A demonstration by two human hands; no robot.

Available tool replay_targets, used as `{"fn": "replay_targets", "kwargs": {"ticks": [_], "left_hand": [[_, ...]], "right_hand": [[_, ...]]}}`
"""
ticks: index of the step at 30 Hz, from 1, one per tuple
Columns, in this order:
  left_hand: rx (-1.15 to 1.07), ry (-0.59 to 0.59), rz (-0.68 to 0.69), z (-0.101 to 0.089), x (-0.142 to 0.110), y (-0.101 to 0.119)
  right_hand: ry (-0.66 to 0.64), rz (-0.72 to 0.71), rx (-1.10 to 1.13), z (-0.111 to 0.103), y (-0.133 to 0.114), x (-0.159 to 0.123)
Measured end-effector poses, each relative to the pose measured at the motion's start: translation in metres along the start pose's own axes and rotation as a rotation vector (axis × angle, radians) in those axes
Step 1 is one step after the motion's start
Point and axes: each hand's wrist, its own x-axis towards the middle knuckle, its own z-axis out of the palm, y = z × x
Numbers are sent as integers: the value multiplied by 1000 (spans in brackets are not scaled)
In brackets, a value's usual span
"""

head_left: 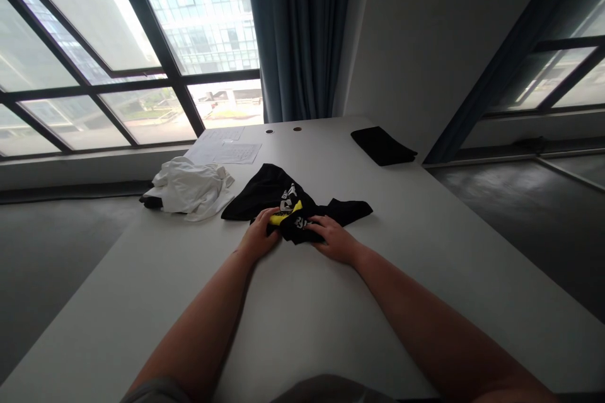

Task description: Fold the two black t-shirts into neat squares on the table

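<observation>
A crumpled black garment (265,192) with white and yellow print lies in the middle of the white table (302,315). My left hand (259,234) rests on its near left edge, fingers curled onto the cloth by the yellow patch. My right hand (334,239) lies on its near right edge, fingers closed over a bunched fold. Both forearms reach in from the bottom of the view.
A crumpled white garment (189,187) lies to the left near the table edge. Sheets of paper (227,148) lie behind it. A folded black cloth (382,145) sits at the far right. Windows and a dark curtain (297,31) stand beyond the table.
</observation>
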Motion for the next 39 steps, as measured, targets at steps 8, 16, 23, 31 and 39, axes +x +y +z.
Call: {"fn": "replay_targets", "kwargs": {"ticks": [8, 16, 23, 31, 39], "left_hand": [[26, -16, -58, 5, -1, -9], [52, -34, -42, 5, 0, -6], [164, -35, -176, 6, 0, 5], [285, -9, 127, 1, -1, 22], [276, -231, 297, 6, 0, 45]], "right_hand": [[109, -6, 215, -8, 6, 0], [122, -7, 264, -14, 0, 2], [109, 138, 282, -20, -6, 1], [125, 295, 396, -28, -2, 1], [152, 363, 416, -28, -1, 0]]}}
